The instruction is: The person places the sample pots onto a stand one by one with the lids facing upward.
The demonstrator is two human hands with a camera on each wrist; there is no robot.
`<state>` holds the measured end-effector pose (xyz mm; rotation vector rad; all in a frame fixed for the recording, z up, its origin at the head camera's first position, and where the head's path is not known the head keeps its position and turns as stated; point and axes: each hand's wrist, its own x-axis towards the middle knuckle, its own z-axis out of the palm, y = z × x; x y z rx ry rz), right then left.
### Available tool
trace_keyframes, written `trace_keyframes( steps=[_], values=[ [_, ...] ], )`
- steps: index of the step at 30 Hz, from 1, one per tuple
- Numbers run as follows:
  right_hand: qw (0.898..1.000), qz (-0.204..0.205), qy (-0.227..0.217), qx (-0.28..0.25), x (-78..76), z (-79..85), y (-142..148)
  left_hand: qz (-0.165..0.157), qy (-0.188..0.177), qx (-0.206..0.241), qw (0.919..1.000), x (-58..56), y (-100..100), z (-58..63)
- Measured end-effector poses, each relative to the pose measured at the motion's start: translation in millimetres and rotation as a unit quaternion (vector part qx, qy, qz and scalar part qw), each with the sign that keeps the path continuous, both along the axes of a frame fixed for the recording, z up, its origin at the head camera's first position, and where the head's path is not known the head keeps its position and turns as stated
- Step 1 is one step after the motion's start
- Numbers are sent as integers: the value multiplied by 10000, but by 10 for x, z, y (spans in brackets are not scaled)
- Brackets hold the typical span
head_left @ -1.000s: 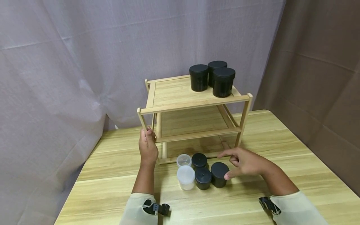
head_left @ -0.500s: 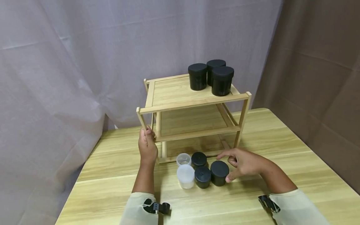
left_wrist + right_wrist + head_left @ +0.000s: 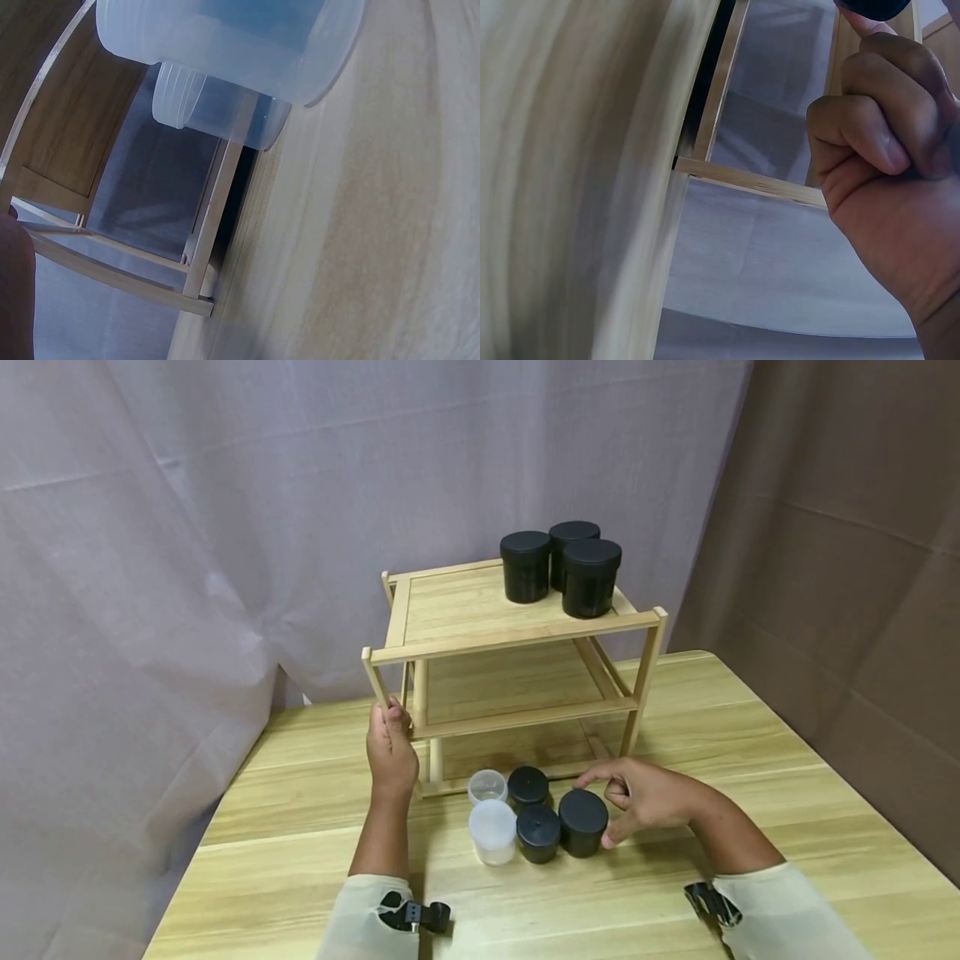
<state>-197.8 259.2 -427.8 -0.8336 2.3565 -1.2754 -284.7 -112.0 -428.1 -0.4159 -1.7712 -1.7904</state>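
Observation:
My left hand [image 3: 392, 747] grips the front left post of a light wooden rack [image 3: 517, 639]; in the left wrist view only a finger [image 3: 15, 292] shows at the edge. Thumb and index finger of my right hand [image 3: 648, 789] sit round a lidded black jar [image 3: 583, 827], index at its back, thumb at its right side. The other fingers are curled in, as the right wrist view shows. Left of that jar stand two more black jars, one in front [image 3: 537, 839] and one behind [image 3: 528, 787], and two translucent tubs, one in front [image 3: 492, 831], one behind [image 3: 487, 787].
Three larger black jars [image 3: 525, 568] stand on the rack's top shelf, towards the right. The wooden table [image 3: 300, 827] reaches back to a grey curtain [image 3: 225, 527]; a brown curtain [image 3: 847, 527] hangs at the right.
The right thumb has slid down beside the black jar and the index finger has come closer to its back edge. The jars, the rack and the left hand stay in place.

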Motion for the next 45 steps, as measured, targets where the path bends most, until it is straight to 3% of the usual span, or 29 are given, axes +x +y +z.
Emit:
trace_keyframes(
  steps=[20,45],
  values=[
    [9989,186,-162,-405,-45,-98,30,-87,52,73,9999,0,12,3],
    [9993,124,-206,-275,-24,-71,35,-44,-37,125,9999,11,13,9]
  ],
)
